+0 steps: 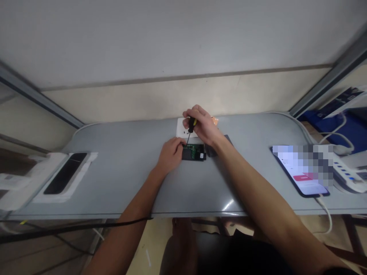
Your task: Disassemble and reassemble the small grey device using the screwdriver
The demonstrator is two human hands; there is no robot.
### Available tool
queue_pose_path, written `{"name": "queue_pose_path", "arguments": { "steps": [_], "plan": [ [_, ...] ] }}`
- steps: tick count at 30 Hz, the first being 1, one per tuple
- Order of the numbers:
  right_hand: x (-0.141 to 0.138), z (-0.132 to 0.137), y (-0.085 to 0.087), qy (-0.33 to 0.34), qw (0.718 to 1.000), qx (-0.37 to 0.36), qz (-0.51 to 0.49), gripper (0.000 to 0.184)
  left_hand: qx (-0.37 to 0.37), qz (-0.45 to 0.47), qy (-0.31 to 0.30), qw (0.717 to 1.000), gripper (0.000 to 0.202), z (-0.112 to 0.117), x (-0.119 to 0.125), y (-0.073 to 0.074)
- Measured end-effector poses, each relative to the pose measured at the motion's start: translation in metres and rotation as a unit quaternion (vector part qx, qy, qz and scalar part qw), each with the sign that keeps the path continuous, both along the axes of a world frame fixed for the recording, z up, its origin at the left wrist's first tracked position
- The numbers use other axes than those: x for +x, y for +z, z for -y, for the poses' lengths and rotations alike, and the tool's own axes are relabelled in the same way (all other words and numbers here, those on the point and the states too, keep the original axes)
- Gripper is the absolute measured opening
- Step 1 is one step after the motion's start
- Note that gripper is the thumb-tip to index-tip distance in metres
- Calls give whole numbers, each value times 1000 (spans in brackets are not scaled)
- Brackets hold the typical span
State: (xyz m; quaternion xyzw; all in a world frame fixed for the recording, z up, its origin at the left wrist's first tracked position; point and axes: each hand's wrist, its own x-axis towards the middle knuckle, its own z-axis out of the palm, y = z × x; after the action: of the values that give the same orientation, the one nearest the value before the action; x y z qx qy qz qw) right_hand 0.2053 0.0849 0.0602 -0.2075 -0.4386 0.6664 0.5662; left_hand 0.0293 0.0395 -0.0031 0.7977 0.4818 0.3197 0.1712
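Note:
A small black device with a green circuit board (195,152) lies in the middle of the grey table (129,168). My left hand (169,154) is closed on its left end, pressing it to the table. My right hand (200,124) is wrapped round a small screwdriver (190,129) with a black and yellow handle, held nearly upright, its tip down on the board. A white flat box (181,128) lies just behind the hands. A dark flat piece (212,151) sits right of the board, partly under my right wrist.
A phone with a lit screen (304,172) lies at the right, its cable running off the front edge. A white power strip (348,173) is at the far right. A dark phone on white packaging (64,177) lies at the left. A wall stands close behind.

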Motion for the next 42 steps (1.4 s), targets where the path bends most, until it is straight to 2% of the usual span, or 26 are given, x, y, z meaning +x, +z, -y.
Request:
{"name": "queue_pose_path", "arguments": {
  "steps": [4,13,19,23,25,30,33,37,40,42],
  "plan": [
    [-3,-1,2,-39,999,2,32,52,-5,-13,5,1000,26,0,0,-1],
    [-1,-3,-2,-21,999,25,12,32,-3,-14,4,1000,27,-1,0,0],
    [0,1,-1,6,997,45,55,50,1,-17,-3,1000,24,-1,0,0],
    [-2,-3,-3,-19,996,55,64,57,3,-25,0,1000,23,-1,0,-1],
    [-2,-5,-3,-24,996,53,65,54,3,-26,2,1000,23,-1,0,-1],
    [2,-7,-3,20,999,25,28,44,-1,-33,10,999,21,0,2,0],
    [2,-7,-6,-17,999,31,35,36,4,-34,13,999,20,1,2,0],
    [-1,-9,-12,-119,988,12,96,47,5,-36,13,999,18,1,3,0],
    [-1,-11,-15,-203,966,49,151,51,2,-37,13,999,19,2,3,0],
    [-1,-10,-16,-212,957,84,179,44,2,-40,16,999,19,2,3,0]
  ]
}}
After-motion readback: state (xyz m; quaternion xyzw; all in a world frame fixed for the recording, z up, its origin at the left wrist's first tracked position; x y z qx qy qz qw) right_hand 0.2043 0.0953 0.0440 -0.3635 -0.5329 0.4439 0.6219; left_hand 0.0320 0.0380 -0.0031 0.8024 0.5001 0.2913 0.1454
